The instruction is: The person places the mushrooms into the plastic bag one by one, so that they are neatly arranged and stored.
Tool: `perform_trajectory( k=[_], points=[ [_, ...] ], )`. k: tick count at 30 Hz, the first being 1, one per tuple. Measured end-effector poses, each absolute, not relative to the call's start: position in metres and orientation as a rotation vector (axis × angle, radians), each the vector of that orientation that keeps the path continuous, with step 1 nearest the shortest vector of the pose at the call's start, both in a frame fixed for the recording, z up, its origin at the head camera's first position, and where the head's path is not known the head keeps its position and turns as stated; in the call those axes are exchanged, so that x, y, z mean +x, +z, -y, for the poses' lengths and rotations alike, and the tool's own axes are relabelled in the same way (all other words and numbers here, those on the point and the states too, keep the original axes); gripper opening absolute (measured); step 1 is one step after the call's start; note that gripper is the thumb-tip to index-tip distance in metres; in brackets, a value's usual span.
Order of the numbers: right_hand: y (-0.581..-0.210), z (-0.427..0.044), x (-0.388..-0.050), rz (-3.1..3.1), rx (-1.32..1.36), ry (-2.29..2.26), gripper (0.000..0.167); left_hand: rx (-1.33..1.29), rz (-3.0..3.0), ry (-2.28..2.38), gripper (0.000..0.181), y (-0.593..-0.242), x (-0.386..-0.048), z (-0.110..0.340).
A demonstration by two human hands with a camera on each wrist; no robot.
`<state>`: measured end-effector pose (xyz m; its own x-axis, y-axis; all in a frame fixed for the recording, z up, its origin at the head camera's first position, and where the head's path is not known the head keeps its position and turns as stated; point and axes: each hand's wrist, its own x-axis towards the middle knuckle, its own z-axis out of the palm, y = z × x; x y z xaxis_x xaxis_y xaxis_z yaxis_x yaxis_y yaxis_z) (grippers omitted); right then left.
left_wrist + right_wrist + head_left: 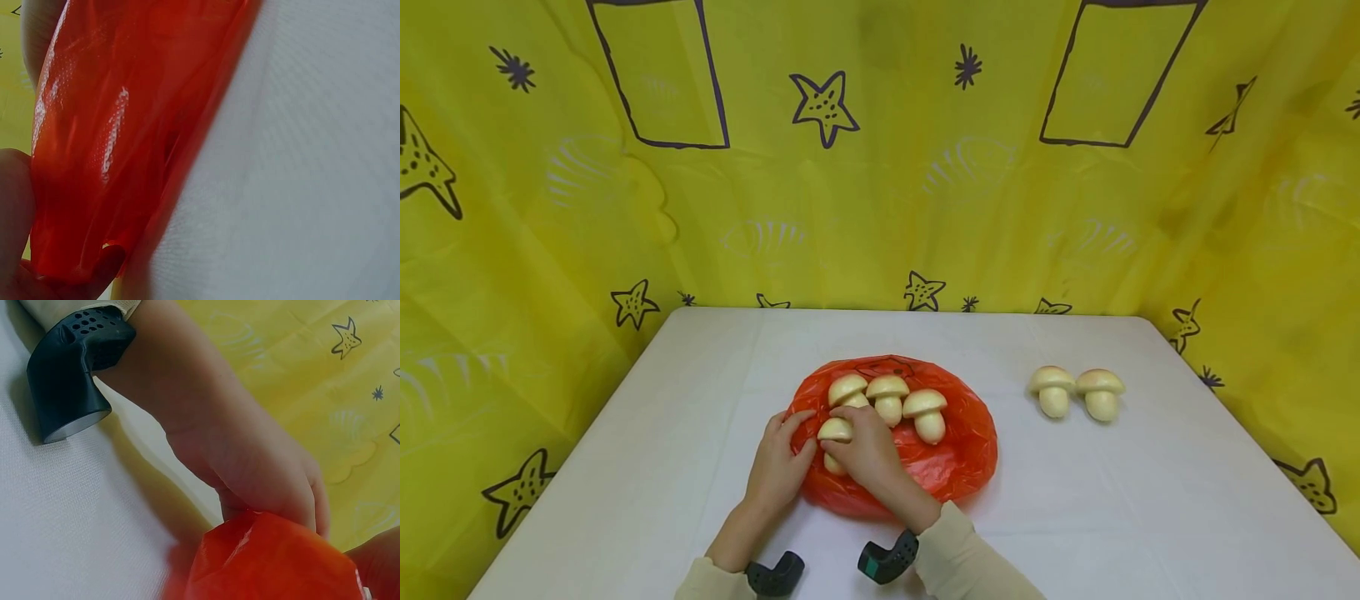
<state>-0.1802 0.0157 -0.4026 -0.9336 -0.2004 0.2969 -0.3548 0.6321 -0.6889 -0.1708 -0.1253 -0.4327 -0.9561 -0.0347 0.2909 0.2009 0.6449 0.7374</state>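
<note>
A red plastic bag (943, 467) lies spread on the white table with its mouth open upward. Inside it sit cream toy mushrooms, among them a left one (847, 388), a middle one (887, 388) and a right one (925, 402). With thumb and fingers, my right hand (872, 450) pinches another toy mushroom (835, 430) at the bag's left side. My left hand (777, 467) holds the bag's left rim, its thumb and fingers curled over it. In the left wrist view, red plastic (125, 125) hides most of that hand. The right fingertips are hidden behind the bag in the right wrist view.
Two more toy mushrooms, one (1052, 392) beside the other (1101, 394), lie on the white table (1150, 500) to the bag's right. A yellow curtain (880, 192) with drawn stars surrounds the table's back and sides. Each wrist wears a dark camera mount (887, 558).
</note>
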Motion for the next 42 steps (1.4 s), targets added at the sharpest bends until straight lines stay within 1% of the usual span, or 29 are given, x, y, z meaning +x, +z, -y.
perform_trajectory(
  k=[8, 16, 21, 31, 36, 42],
  points=[
    [-0.402, -0.017, -0.180, 2.674, 0.450, 1.172, 0.035, -0.141, 2.583, -1.220, 0.034, -0.434, -0.171, 0.125],
    [-0.392, -0.025, -0.177, 2.764, 0.441, 1.148, 0.046, -0.150, 2.588, -1.206, 0.035, -0.433, -0.171, 0.125],
    [-0.383, -0.038, -0.175, 2.799, 0.430, 1.230, 0.050, -0.145, 2.597, -1.227, 0.034, -0.433, -0.171, 0.126],
    [-0.367, -0.072, -0.180, 2.789, 0.377, 1.377, 0.043, -0.143, 2.594, -1.251, 0.034, -0.432, -0.170, 0.127],
    [-0.360, -0.086, -0.183, 2.770, 0.297, 1.452, 0.039, -0.141, 2.592, -1.265, 0.034, -0.433, -0.171, 0.126],
    [-0.349, -0.105, -0.190, 2.758, 0.157, 1.417, 0.036, -0.142, 2.591, -1.265, 0.034, -0.432, -0.171, 0.125]
  ],
)
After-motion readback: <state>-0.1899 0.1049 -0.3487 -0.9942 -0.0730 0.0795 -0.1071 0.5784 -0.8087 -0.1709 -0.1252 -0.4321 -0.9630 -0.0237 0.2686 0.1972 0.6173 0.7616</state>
